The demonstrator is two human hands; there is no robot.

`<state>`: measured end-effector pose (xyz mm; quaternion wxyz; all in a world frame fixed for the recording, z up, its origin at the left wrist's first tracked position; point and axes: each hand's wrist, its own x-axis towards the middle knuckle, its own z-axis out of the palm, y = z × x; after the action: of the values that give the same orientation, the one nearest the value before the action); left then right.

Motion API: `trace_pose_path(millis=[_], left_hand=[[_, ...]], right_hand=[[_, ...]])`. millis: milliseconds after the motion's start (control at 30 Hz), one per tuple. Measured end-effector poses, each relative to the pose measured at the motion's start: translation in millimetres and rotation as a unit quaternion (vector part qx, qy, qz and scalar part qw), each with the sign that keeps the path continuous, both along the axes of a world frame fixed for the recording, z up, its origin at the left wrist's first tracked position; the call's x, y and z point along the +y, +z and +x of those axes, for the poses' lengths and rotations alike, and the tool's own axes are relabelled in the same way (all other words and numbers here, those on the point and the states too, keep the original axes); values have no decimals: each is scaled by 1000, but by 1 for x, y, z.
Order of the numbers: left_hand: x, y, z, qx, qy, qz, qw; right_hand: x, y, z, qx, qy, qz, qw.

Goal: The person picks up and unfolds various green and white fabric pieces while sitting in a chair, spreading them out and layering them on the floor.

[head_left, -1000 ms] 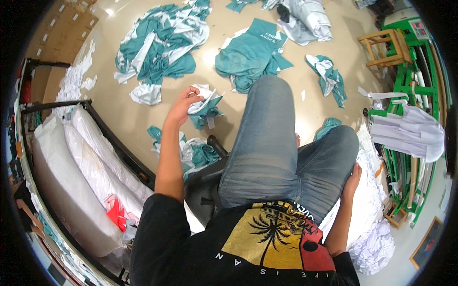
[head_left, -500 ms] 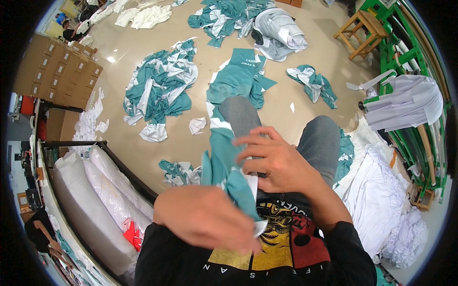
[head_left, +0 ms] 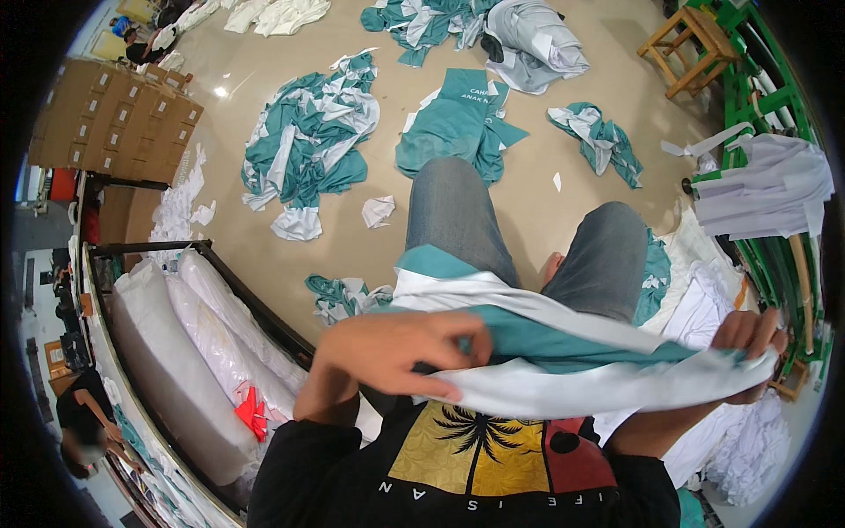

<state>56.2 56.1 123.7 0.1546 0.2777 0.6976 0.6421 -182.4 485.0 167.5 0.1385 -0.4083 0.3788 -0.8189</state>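
Observation:
A long piece of teal-and-white fabric (head_left: 566, 382) stretches sideways across my lap, over my jeans (head_left: 453, 211). My left hand (head_left: 409, 352) grips its left part, fingers curled and thumb against the white band, slightly blurred. At the far right end, my right hand (head_left: 744, 339) has its fingers wrapped round the fabric, pulling it out flat. The upper layers show a white strip between teal areas; the near band is white. Below it is the printed front of my black T-shirt.
Teal-and-white cloth heaps (head_left: 304, 132) lie on the floor (head_left: 528, 220). Wrapped rolls (head_left: 189, 361) fill a black-framed rack at left, near stacked cartons (head_left: 110, 114). At right stand a wooden stool (head_left: 687, 48) and green machine (head_left: 757, 114). A co-worker (head_left: 88, 414) is at lower left; others are farther back.
My hands have brought the fabric up from beside my left leg onto my lap. It was hanging lengthwise half a second ago; now it lies crosswise, my right hand moved out rightward.

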Motion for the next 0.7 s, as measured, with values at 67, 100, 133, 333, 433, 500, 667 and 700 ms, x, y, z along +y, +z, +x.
trace_pose_path(millis=[67,100,133,333,433,500,667,700], left_hand=[[18,-10,0,6,115,-209,971],[30,-22,4,3,150,-319,936],[39,-31,5,0,179,-424,888],[12,-54,10,7,199,-369,908],[-24,-24,3,-135,193,-292,927],[-26,-14,-1,-149,189,-318,917],[11,-40,31,-40,213,-520,826],[10,-42,31,-25,200,-515,833]], right_hand=[[37,-7,5,-77,-209,14,975],[50,-10,2,-121,-297,16,947],[32,-1,8,-130,-412,23,902],[96,-9,-12,-209,-425,-13,881],[100,-3,-14,-196,-599,50,775],[103,3,-14,-169,-622,78,761],[115,-3,-37,-226,-565,122,784],[122,-3,-36,-222,-560,124,789]])
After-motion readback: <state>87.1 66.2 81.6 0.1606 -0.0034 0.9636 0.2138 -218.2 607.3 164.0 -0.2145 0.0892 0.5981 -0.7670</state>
